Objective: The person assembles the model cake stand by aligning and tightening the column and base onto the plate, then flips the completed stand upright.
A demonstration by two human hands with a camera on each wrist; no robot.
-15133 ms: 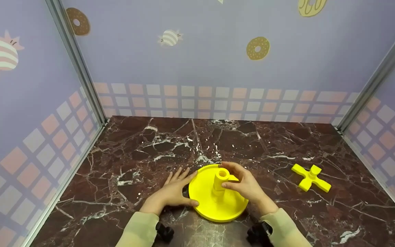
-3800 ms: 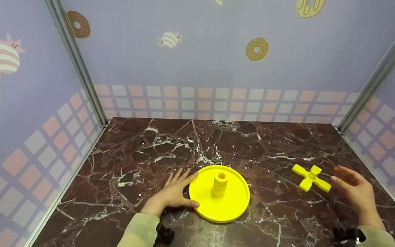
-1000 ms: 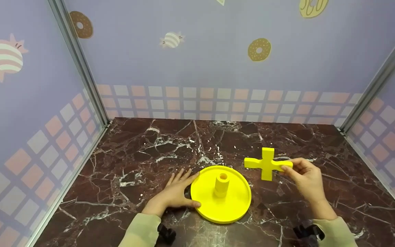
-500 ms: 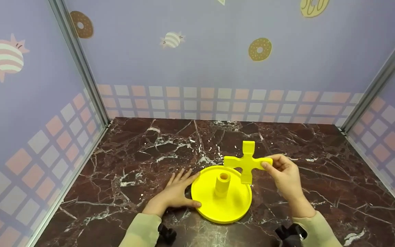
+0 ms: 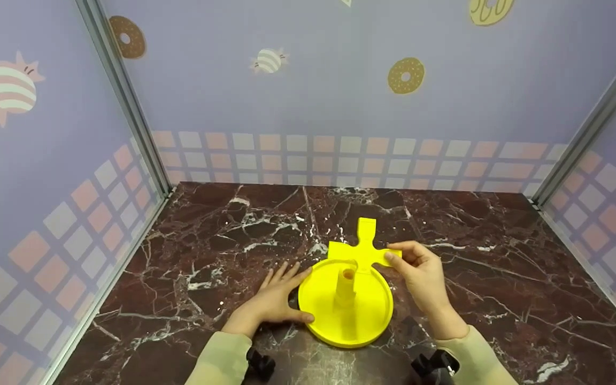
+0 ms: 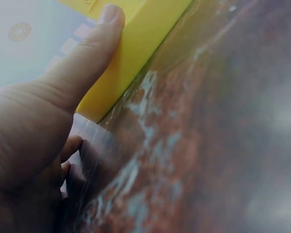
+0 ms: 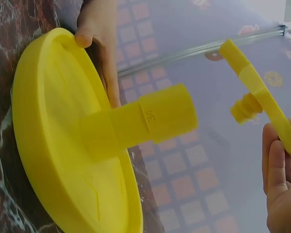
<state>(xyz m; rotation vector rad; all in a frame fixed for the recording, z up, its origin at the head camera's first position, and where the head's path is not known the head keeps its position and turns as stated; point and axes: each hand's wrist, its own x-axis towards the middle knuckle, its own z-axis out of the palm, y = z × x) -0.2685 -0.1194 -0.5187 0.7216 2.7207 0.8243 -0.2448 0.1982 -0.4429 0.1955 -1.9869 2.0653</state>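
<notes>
The cross (image 5: 366,251) hides its stub (image 7: 246,108) from the head view. The left wrist view crops the dish (image 6: 136,53) at twelve o'clock and blurs the tabletop (image 6: 262,121) at three; the right one crops the right hand (image 7: 285,196) at four.

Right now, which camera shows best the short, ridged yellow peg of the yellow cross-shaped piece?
The right wrist view: the short, ridged yellow peg shows from the side, jutting from the yellow cross-shaped piece. The head view shows only the piece's flat face, hiding the peg; the left wrist view does not show it.
</notes>
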